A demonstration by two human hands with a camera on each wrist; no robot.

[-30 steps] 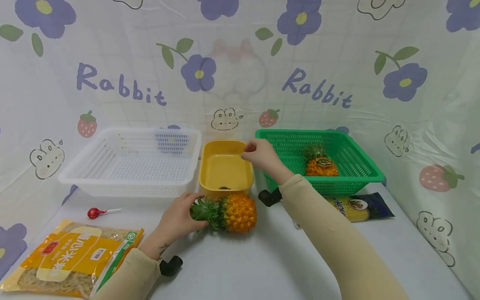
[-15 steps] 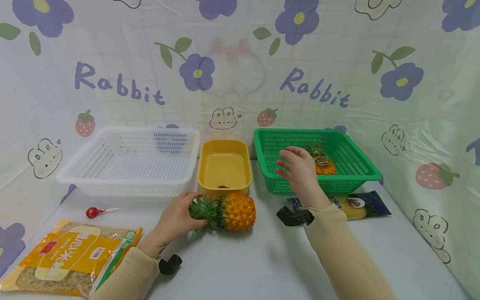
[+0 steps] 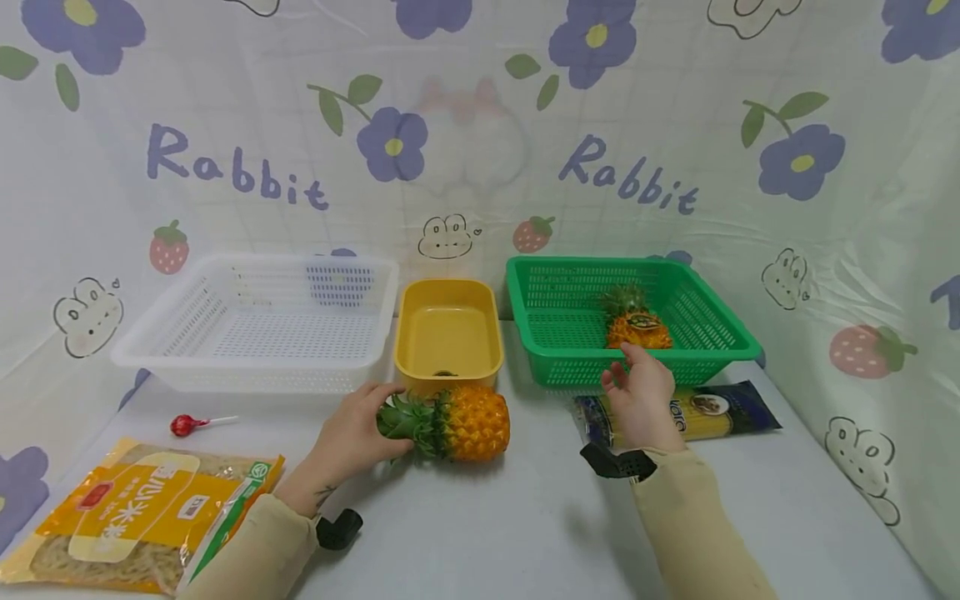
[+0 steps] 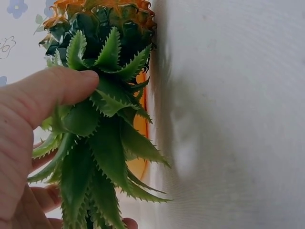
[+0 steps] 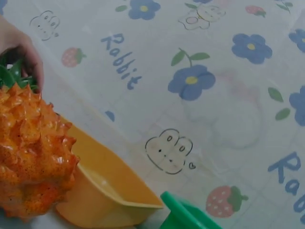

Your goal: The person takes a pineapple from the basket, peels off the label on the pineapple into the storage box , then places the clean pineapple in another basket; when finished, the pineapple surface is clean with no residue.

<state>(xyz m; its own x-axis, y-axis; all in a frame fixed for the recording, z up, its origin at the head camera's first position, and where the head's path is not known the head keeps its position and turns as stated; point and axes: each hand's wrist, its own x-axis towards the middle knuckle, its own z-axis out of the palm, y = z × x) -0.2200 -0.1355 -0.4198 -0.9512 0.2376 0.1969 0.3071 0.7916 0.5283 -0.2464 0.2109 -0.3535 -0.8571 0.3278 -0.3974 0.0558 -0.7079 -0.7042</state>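
A whole toy-like pineapple (image 3: 476, 423) lies on its side on the white table, its leafy crown to the left. My left hand (image 3: 352, 437) holds it by the green leaves; in the left wrist view the thumb (image 4: 62, 88) lies across the crown (image 4: 95, 138) with fingers behind it. My right hand (image 3: 645, 396), holding nothing and with fingers loosely bent, hovers over the spaghetti packet (image 3: 712, 412) before the green basket (image 3: 547, 362). Inside that basket sits another pineapple piece (image 3: 637, 329), with a dark label. Whether the right hand touches the packet, I cannot tell.
Behind the whole pineapple stands a yellow tub (image 3: 450, 333), with a white basket (image 3: 255, 375) to its left. A red lollipop (image 3: 183, 425) and an orange noodle bag (image 3: 142, 517) lie at the left. A patterned curtain (image 3: 480, 167) hangs behind.
My right hand has moved from above the yellow tub, rightward past the green basket's front and down toward the spaghetti packet. The left hand and the whole pineapple have stayed in place.
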